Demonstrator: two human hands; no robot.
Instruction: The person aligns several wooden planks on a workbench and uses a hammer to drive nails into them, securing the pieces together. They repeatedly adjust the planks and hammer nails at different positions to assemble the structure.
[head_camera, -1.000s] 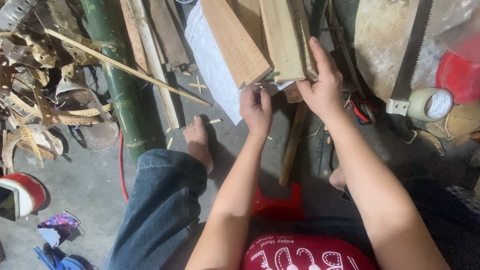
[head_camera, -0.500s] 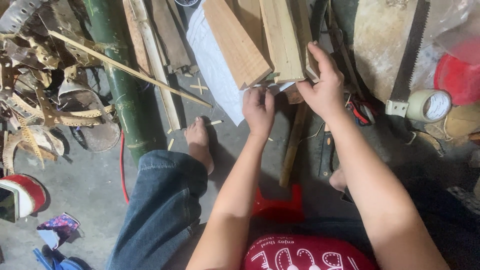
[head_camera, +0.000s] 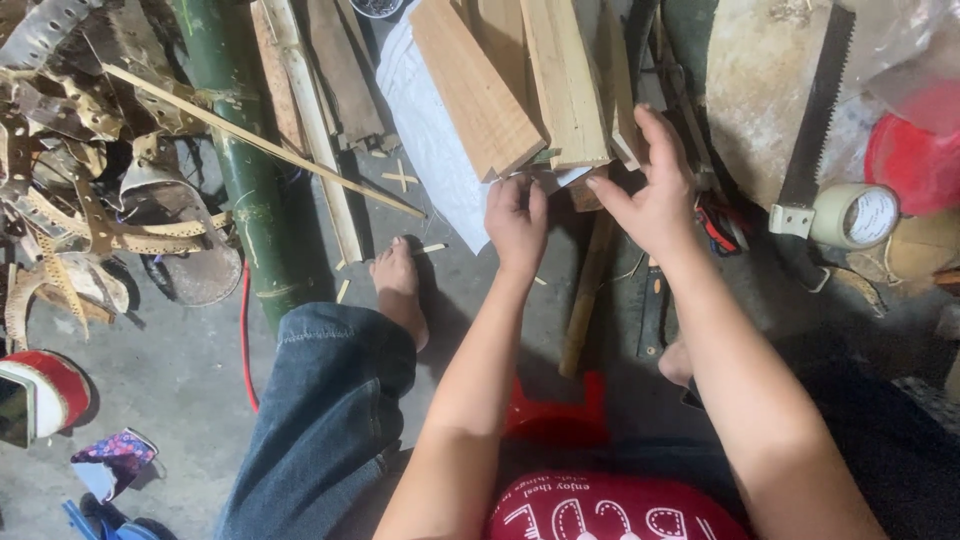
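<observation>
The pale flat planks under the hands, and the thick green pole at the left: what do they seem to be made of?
The pale flat planks look like bare, unpainted wood: light tan faces with straight grain lines and sawn ends. The thick green pole is probably bamboo: a smooth, slightly glossy green skin and ring-like joints.

I can't see the far ends of the wooden planks (head_camera: 520, 80); the top edge cuts them off. My left hand (head_camera: 517, 222) hides whatever its fingertips pinch. The handsaw (head_camera: 812, 130) runs out of frame above, and the red lid (head_camera: 915, 160) is blurred.
</observation>
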